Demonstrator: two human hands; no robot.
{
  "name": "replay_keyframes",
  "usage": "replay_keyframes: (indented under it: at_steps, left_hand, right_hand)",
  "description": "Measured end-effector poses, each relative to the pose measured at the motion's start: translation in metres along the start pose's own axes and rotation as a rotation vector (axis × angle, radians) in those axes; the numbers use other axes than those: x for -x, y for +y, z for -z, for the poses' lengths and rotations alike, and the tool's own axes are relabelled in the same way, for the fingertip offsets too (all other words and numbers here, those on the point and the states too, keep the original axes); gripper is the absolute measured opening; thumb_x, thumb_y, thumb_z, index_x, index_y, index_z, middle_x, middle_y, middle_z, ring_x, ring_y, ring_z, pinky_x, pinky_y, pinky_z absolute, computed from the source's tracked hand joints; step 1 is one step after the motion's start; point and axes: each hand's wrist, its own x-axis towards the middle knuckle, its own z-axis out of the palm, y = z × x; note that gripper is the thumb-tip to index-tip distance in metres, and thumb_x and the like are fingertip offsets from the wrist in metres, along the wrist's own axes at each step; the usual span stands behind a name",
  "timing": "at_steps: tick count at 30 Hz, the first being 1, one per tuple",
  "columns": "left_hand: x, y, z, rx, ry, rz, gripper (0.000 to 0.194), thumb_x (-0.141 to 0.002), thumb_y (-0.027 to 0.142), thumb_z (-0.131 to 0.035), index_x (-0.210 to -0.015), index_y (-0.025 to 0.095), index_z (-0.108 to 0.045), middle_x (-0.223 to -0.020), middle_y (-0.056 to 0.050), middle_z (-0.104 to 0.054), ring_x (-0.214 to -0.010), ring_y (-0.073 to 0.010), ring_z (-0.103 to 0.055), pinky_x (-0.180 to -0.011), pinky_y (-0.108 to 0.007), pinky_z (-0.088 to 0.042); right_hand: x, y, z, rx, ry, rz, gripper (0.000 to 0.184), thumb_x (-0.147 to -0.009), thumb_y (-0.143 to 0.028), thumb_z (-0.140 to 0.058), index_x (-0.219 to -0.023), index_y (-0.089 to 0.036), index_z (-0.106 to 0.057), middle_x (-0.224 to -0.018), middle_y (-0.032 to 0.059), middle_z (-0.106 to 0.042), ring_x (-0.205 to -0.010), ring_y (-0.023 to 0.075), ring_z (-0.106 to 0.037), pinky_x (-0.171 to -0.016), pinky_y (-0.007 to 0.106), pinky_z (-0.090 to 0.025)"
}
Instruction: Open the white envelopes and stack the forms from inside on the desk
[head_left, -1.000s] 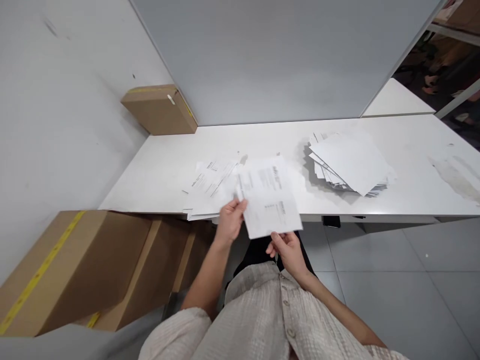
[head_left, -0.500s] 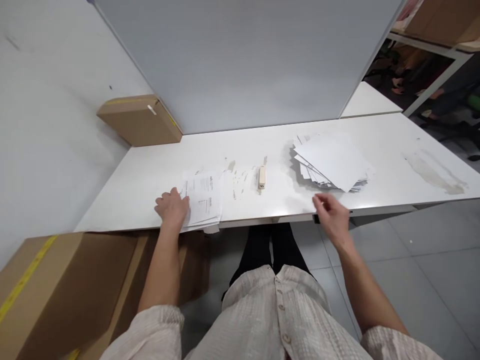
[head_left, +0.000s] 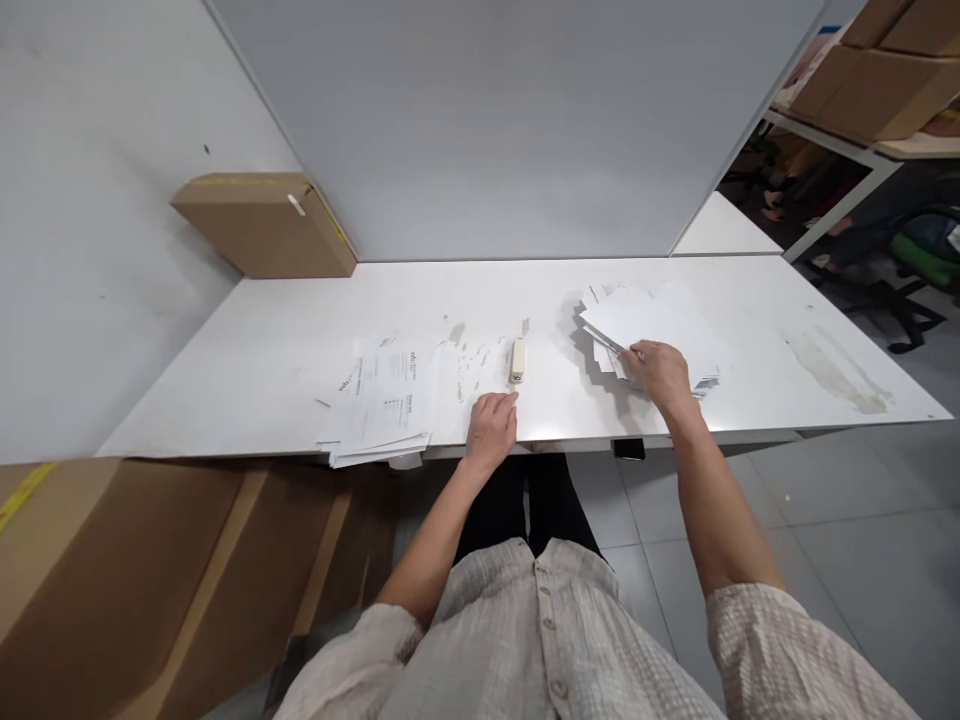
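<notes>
My right hand (head_left: 660, 375) is at the near side of a fanned-out stack of white paper sheets (head_left: 652, 310), thumb and fingers closed on the edge of an upper sheet. My left hand (head_left: 491, 430) is over the desk's front edge, palm down, with nothing in it and its fingers loosely stretched. Just beyond its fingertips lies a small cream block (head_left: 517, 360), shaped like a little stapler. Farther left, a flatter pile of printed sheets (head_left: 382, 400) overhangs the front edge slightly.
A white desk (head_left: 300, 310) runs across, with a grey panel (head_left: 517, 130) behind it. One cardboard box (head_left: 262, 225) leans at the back left corner. Larger cardboard boxes (head_left: 97, 560) stand below left. Stains mark the desk. A shelf with boxes (head_left: 870, 90) is at far right.
My left hand has left the printed pile and moved right, near the cream block. My right hand has moved up and forward from the desk edge and taken hold of a sheet's edge.
</notes>
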Motion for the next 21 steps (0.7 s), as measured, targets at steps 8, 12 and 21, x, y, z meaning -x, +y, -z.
replay_keyframes:
  at_steps: [8, 12, 21]
  left_hand:
    - [0.002, -0.006, -0.002, 0.122, 0.066, 0.023, 0.03, -0.087, 0.014, -0.042, -0.108, 0.019, -0.062, -0.098, -0.007, -0.066, -0.096, -0.0201, -0.057, -0.089, -0.038, -0.046]
    - [0.002, -0.004, -0.001, 0.145, 0.055, 0.012, 0.029, -0.086, 0.013, -0.043, -0.107, 0.019, -0.062, -0.097, -0.007, -0.066, -0.096, -0.0197, -0.057, -0.09, -0.038, -0.046]
    - [0.003, -0.004, 0.002, 0.26, 0.093, 0.037, 0.028, -0.084, 0.015, -0.045, -0.103, 0.018, -0.065, -0.094, -0.008, -0.067, -0.094, -0.0201, -0.058, -0.088, -0.038, -0.047]
  right_hand:
    - [0.005, 0.009, 0.01, -0.252, 0.216, -0.166, 0.027, -0.078, -0.03, -0.05, -0.082, -0.016, -0.072, -0.076, 0.0083, -0.07, -0.073, 0.0211, -0.06, -0.068, 0.03, -0.041]
    - [0.009, 0.001, 0.002, -0.156, 0.279, -0.175, 0.022, -0.077, -0.029, -0.051, -0.075, -0.018, -0.07, -0.082, 0.0089, -0.069, -0.075, 0.0216, -0.058, -0.065, 0.03, -0.04]
    - [0.015, 0.0, 0.012, 0.013, 0.201, -0.046, 0.031, -0.087, -0.027, -0.041, -0.082, -0.018, -0.07, -0.089, 0.0116, -0.069, -0.078, 0.0235, -0.055, -0.061, 0.032, -0.036]
